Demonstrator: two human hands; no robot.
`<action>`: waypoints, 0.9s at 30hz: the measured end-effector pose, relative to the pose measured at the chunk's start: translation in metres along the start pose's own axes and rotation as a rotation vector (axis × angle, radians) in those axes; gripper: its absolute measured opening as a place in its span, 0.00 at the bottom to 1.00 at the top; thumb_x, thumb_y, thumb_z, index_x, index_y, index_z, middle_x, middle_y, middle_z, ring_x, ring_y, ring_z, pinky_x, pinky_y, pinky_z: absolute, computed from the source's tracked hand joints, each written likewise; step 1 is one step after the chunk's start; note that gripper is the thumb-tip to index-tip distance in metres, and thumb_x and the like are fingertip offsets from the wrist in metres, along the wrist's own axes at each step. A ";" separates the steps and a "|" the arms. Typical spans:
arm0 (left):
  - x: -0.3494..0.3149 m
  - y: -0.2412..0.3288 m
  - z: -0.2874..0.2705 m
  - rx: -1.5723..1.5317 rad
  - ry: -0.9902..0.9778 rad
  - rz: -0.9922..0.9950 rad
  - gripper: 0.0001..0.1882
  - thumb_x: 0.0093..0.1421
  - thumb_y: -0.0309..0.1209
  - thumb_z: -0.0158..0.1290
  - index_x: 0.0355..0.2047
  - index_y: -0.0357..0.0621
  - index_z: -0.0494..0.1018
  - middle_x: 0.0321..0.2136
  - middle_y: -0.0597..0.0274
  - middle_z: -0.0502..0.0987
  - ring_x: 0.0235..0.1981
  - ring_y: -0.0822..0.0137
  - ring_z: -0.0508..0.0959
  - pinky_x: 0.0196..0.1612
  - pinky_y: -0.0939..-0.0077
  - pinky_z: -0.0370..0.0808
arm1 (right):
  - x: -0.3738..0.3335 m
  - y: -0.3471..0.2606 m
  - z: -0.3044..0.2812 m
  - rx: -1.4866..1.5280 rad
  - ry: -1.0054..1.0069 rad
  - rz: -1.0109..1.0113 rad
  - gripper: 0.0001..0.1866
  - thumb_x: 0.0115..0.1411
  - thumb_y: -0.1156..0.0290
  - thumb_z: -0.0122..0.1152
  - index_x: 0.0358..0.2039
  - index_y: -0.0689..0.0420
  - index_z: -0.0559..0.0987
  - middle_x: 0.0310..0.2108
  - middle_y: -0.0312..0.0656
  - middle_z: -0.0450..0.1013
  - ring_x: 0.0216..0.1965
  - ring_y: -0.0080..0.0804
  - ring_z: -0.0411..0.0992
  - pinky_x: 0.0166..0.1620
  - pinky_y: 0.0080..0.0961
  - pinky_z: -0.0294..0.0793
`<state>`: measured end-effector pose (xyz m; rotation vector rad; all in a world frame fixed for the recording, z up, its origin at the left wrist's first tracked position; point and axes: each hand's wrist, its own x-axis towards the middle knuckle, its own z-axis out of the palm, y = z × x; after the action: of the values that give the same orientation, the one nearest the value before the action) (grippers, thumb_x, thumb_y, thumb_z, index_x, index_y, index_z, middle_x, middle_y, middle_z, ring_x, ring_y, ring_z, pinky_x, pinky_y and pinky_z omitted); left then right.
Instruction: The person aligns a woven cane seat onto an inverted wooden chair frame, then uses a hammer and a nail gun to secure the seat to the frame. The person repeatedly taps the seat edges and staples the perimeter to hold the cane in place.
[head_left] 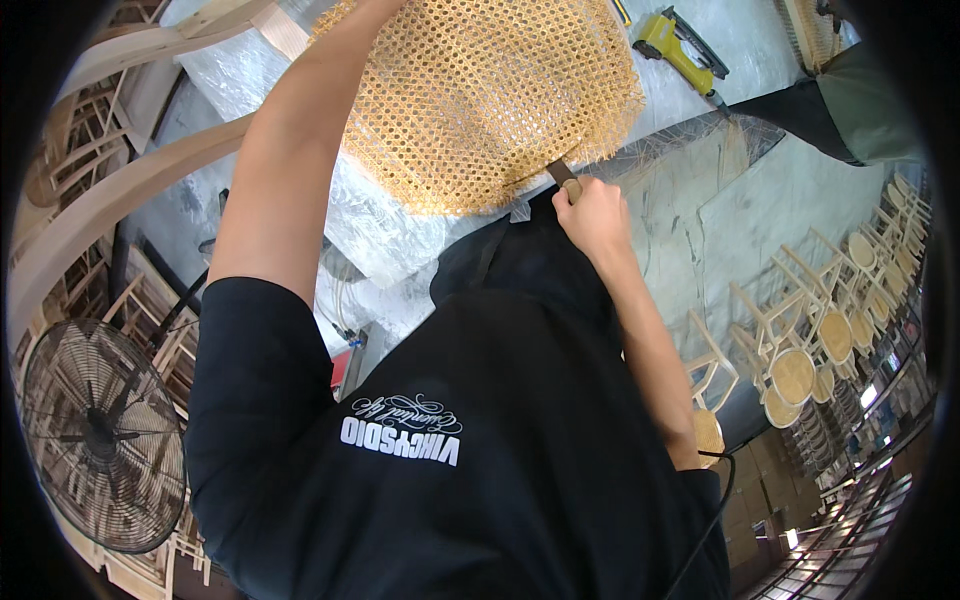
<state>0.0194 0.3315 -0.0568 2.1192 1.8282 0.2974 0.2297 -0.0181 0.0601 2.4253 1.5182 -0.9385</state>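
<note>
A sheet of woven cane webbing [480,100] with frayed edges lies on the worktop at the top of the view. My right hand [597,218] is closed around the light handle of a tool with a flat dark blade [560,172]. That blade reaches the sheet's near right edge; I cannot tell whether it cuts in or only touches. My left forearm [300,140] stretches up across the left side of the webbing. Its hand lies beyond the top edge, so its fingers and whatever it touches are hidden.
Clear plastic film [375,225] covers the worktop. A yellow-green staple gun [672,45] rests right of the webbing, near dark and green cloth [860,110]. Curved wooden pieces [130,185] and a caged fan [100,435] stand left. Several wooden chairs with woven seats [792,375] line the right.
</note>
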 end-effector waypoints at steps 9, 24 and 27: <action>-0.004 0.001 -0.006 -0.025 0.038 -0.035 0.34 0.73 0.50 0.27 0.47 0.35 0.78 0.46 0.36 0.80 0.49 0.37 0.78 0.57 0.44 0.72 | -0.007 -0.017 0.009 0.060 -0.034 0.013 0.15 0.56 0.60 0.62 0.30 0.61 0.85 0.30 0.62 0.79 0.35 0.63 0.79 0.43 0.51 0.80; -0.004 0.010 -0.009 -0.029 -0.006 -0.060 0.33 0.73 0.50 0.28 0.49 0.37 0.77 0.48 0.38 0.79 0.51 0.39 0.78 0.57 0.46 0.73 | -0.011 -0.015 0.014 0.099 -0.079 0.023 0.19 0.58 0.59 0.61 0.33 0.66 0.83 0.31 0.64 0.79 0.36 0.64 0.79 0.44 0.51 0.80; -0.001 0.021 -0.024 -0.056 -0.206 -0.132 0.33 0.73 0.50 0.28 0.52 0.37 0.76 0.50 0.37 0.78 0.52 0.39 0.77 0.58 0.46 0.72 | -0.011 -0.024 0.022 0.041 -0.050 0.062 0.19 0.58 0.58 0.61 0.31 0.66 0.83 0.31 0.63 0.79 0.36 0.64 0.79 0.44 0.51 0.80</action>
<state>0.0303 0.3302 -0.0269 1.9035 1.8066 0.0928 0.1965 -0.0242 0.0539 2.4419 1.4129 -1.0194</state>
